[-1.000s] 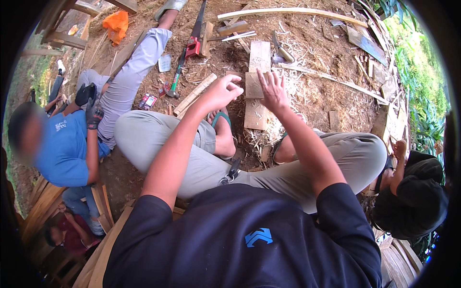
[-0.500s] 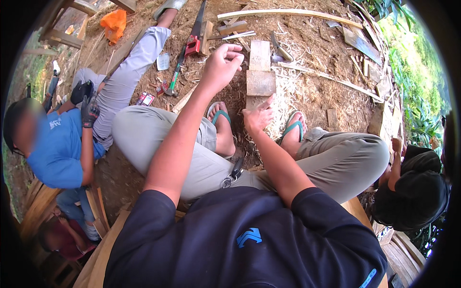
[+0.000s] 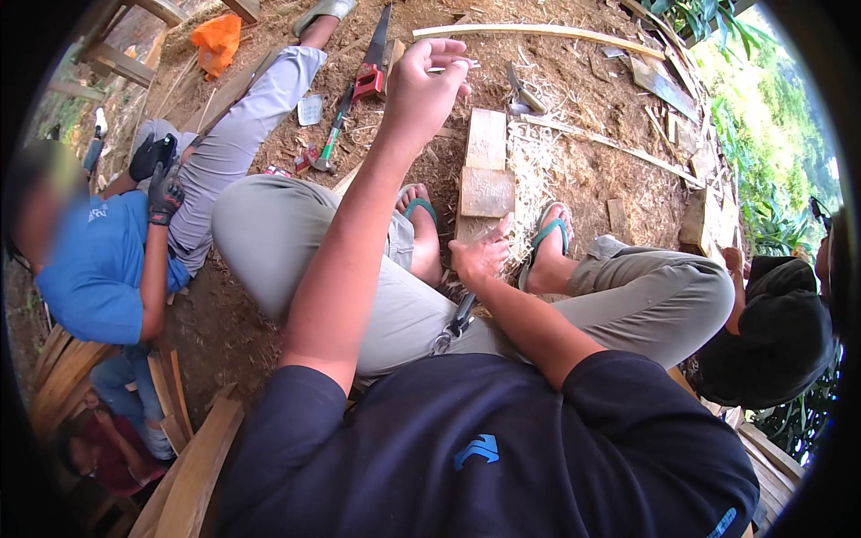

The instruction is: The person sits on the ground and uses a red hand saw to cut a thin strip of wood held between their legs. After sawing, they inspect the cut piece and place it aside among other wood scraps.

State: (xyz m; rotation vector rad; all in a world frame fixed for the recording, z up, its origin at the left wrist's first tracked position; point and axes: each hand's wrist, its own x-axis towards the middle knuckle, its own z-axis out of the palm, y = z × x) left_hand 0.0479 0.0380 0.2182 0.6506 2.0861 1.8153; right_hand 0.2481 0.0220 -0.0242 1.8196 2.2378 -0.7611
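Note:
My left hand (image 3: 430,85) is held out over the ground, left of the timber's far end, its fingers curled together. A thin pale strip (image 3: 473,64) shows at its fingertips; whether they grip it or it lies behind them is unclear. Between my feet lies a short timber piece (image 3: 486,139), with a squarish raised wooden block (image 3: 488,192) near its middle. My right hand (image 3: 482,257) holds the timber's near end, thumb to the left and fingers over the right side. Wood shavings lie around it.
A hammer (image 3: 527,94) lies beyond the timber. To the left are a red-handled saw (image 3: 368,81) and a green-handled hammer (image 3: 332,139). A long wood strip (image 3: 538,31) crosses the far ground. A gloved person in blue (image 3: 99,269) sits left; another in black (image 3: 767,336) is right.
The timber has slid toward me with my right hand on its near end. My left hand has moved slightly farther out, over the spot where pale strips lay.

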